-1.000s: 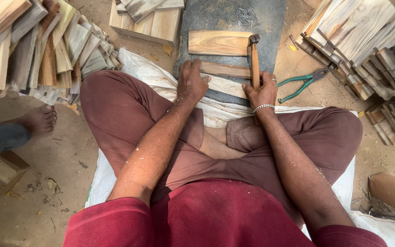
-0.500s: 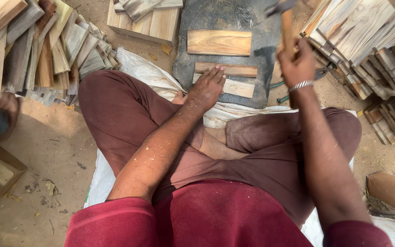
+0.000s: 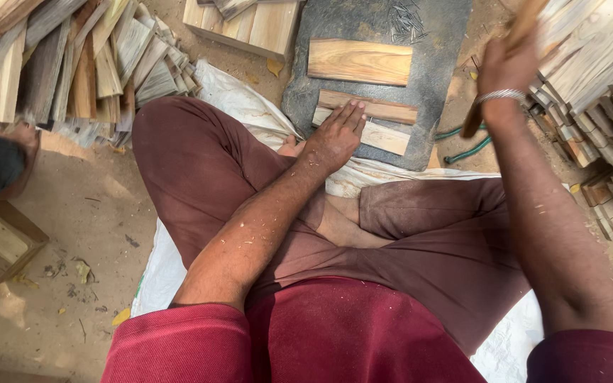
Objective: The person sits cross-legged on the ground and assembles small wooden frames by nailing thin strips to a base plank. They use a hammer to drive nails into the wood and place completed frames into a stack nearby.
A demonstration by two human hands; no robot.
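Observation:
I sit cross-legged on a white sack. My left hand (image 3: pixel 336 137) presses flat on two narrow wooden strips (image 3: pixel 384 123) lying on a dark stone slab (image 3: pixel 434 64). My right hand (image 3: pixel 509 67), with a metal bangle at the wrist, is raised high at the upper right and grips a wooden hammer handle (image 3: pixel 492 78); the hammer's head is out of frame. A wider wooden plank (image 3: pixel 360 61) lies farther back on the slab, with a small heap of nails (image 3: pixel 407 23) behind it.
Stacks of cut wood pieces stand at the left (image 3: pixel 58 64) and right (image 3: pixel 597 92). A wooden box (image 3: pixel 250 25) sits behind the slab. Green-handled pliers (image 3: pixel 466 145) lie at the slab's right edge. Another person's foot (image 3: pixel 8 152) rests at the left.
My right hand lifted the hammer off the slab and swung it up and to the right. My left hand slid forward onto the narrow strips.

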